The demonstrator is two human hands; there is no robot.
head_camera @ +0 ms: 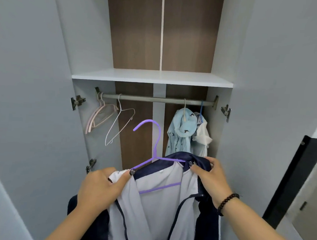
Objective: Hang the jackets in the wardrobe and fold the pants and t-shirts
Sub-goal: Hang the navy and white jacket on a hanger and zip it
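A navy jacket with a pale grey lining (156, 208) hangs open on a purple hanger (157, 138), held up in front of the open wardrobe. My left hand (101, 188) grips the jacket's left shoulder over the hanger's end. My right hand (208, 179) grips the navy collar at the right shoulder. The hanger's hook points up, below the grey rail (155, 99) and not touching it.
On the rail hang pink hangers (101, 116) and a bare white wire hanger (119, 125) at the left. A light blue patterned garment (181, 132) and a white one (202, 135) hang at the right. A white shelf (152, 77) sits above the rail. Both doors stand open.
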